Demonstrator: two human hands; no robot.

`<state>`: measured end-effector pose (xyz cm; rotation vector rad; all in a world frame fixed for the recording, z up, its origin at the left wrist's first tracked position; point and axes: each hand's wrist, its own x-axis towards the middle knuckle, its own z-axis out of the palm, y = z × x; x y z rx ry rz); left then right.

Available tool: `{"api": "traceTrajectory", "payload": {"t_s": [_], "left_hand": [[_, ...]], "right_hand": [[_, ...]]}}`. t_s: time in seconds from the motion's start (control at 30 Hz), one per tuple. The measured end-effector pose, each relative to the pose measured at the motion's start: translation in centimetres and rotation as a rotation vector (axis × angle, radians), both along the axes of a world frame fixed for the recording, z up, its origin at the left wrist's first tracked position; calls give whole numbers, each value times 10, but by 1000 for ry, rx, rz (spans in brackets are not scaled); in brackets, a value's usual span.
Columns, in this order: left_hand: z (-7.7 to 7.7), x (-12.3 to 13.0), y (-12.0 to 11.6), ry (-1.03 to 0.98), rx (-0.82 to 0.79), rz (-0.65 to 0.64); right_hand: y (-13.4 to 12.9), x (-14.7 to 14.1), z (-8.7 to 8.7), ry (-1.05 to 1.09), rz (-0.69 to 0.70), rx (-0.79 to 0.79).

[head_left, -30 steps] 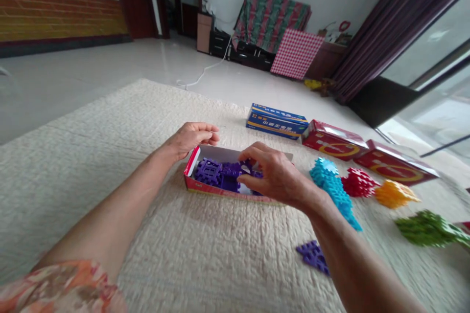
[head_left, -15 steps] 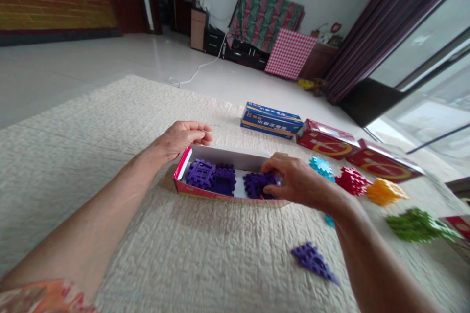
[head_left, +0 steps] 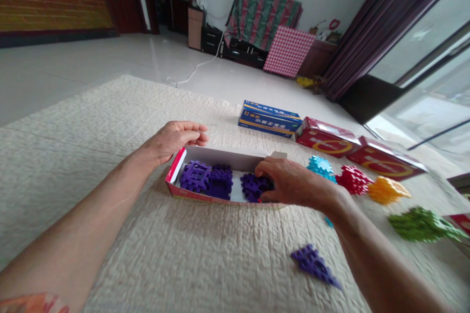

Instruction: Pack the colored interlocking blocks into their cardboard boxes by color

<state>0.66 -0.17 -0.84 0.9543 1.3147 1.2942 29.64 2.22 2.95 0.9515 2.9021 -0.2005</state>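
Observation:
An open cardboard box [head_left: 175, 165] with red outer sides and a white inside lies in front of me. Flat purple interlocking blocks [head_left: 196, 176] with notched edges are in its left part. At its right end, my right hand [head_left: 284, 181] reaches inside, with fingers and thumb around another purple interlocking block [head_left: 253, 187]; part of the grip is hidden. My left hand [head_left: 179, 138] hovers by the box's left far corner, fingers stretched out and nothing visible in them. A separate triangular purple block [head_left: 316, 265] lies on the cloth near my right forearm.
Light blue [head_left: 320, 166], red [head_left: 353, 179], yellow [head_left: 388, 190] and green [head_left: 424, 225] block piles stand right of the box. Behind them are a blue box [head_left: 270, 120] and two red boxes [head_left: 326, 138]. Everything rests on a cream quilted cover [head_left: 191, 264].
The box has shifted slightly left in view, and my right hand has moved a little left with it. My left hand keeps nearly the same pose.

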Motion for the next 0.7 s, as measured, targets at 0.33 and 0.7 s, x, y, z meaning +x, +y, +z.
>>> {"api": "traceTrajectory", "payload": {"t_s": [0.33, 0.7], "left_hand": [[1, 0, 0, -5, 0, 0], [0, 0, 0, -13, 4, -1]], "right_hand": [[-1, 1, -7, -29, -78, 151], [-4, -6, -1, -121, -29, 221]]}}
